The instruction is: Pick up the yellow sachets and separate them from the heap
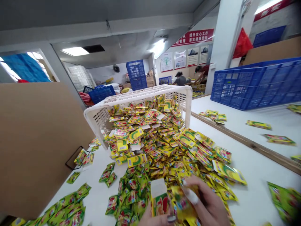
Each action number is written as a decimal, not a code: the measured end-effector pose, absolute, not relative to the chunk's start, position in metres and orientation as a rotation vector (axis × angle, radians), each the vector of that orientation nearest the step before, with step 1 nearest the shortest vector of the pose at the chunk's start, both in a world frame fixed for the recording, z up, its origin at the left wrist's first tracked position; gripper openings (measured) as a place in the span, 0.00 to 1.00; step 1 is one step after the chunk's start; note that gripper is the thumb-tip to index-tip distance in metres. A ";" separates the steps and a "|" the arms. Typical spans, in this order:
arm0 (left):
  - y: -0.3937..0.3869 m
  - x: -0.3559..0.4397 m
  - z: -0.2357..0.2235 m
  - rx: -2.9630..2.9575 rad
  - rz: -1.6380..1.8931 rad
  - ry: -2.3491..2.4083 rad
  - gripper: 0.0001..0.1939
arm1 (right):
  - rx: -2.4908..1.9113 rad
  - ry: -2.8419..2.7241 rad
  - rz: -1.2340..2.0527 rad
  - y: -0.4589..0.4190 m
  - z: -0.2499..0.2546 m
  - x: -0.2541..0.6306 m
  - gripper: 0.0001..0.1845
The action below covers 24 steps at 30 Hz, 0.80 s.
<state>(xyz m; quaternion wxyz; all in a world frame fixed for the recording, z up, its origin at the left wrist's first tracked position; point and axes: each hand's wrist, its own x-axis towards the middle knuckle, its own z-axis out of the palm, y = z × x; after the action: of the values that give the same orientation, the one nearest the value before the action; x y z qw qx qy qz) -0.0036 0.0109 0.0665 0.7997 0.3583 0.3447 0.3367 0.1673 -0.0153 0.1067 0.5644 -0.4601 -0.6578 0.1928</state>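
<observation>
My left hand [152,219] shows at the bottom edge, its thumb and fingers closed round a small yellow-green carton [160,197] with its white top flap open. My right hand [207,204] is beside it, fingers pinched on yellow sachets [180,201] at the carton's side. Both hands hover over a big heap of flat yellow-green cartons and sachets [164,150] spilling from a white plastic crate [141,97] tipped on its side on the white table [254,175].
A tall brown cardboard box [35,141] stands at the left. More green sachets [68,204] lie in front of it and at the right edge [284,197]. A blue crate [256,83] sits on the far table beyond a wooden strip [246,142]. A person [180,78] works far back.
</observation>
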 end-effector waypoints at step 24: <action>-0.009 -0.007 0.055 1.178 0.475 0.746 0.37 | -1.246 -2.470 0.347 -0.016 0.135 0.180 0.07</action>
<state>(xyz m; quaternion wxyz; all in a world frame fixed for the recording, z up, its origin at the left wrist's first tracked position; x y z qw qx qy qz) -0.0073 -0.0088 0.0554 0.7408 0.5372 0.3403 0.2167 0.1798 -0.0156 0.1349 0.1758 -0.4398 -0.8721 0.1227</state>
